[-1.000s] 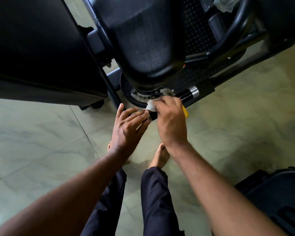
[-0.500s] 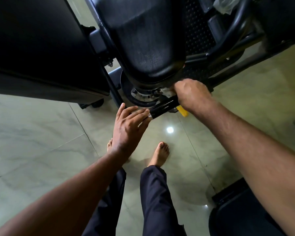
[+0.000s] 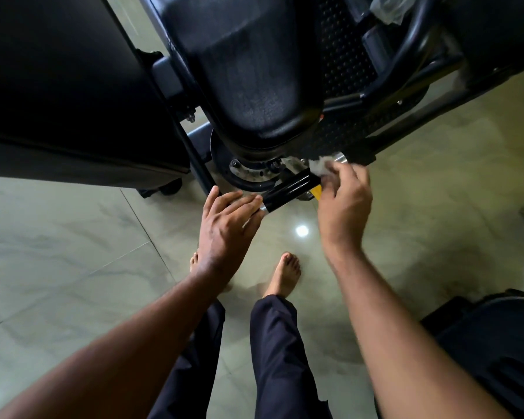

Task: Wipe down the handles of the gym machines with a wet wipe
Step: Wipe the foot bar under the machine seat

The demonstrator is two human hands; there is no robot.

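A short black handle (image 3: 286, 192) with a silver end sticks out below the machine's black seat pad (image 3: 248, 71). My left hand (image 3: 227, 225) rests its straight fingers against the handle's near end. My right hand (image 3: 344, 198) pinches a crumpled white wet wipe (image 3: 319, 167) and presses it on the far end of the handle, beside a chrome collar (image 3: 341, 157). A yellow tab (image 3: 315, 192) shows just under the handle.
A large black pad (image 3: 58, 86) fills the upper left. The machine's black frame tubes (image 3: 406, 71) and perforated plate run to the upper right. Another black machine part (image 3: 496, 343) sits at the lower right. My bare feet (image 3: 285, 273) stand on a glossy tiled floor (image 3: 73, 252).
My right hand has slid back along the handle from its far end towards me, and the white wipe shows again. My left hand has stayed at the handle's near end.
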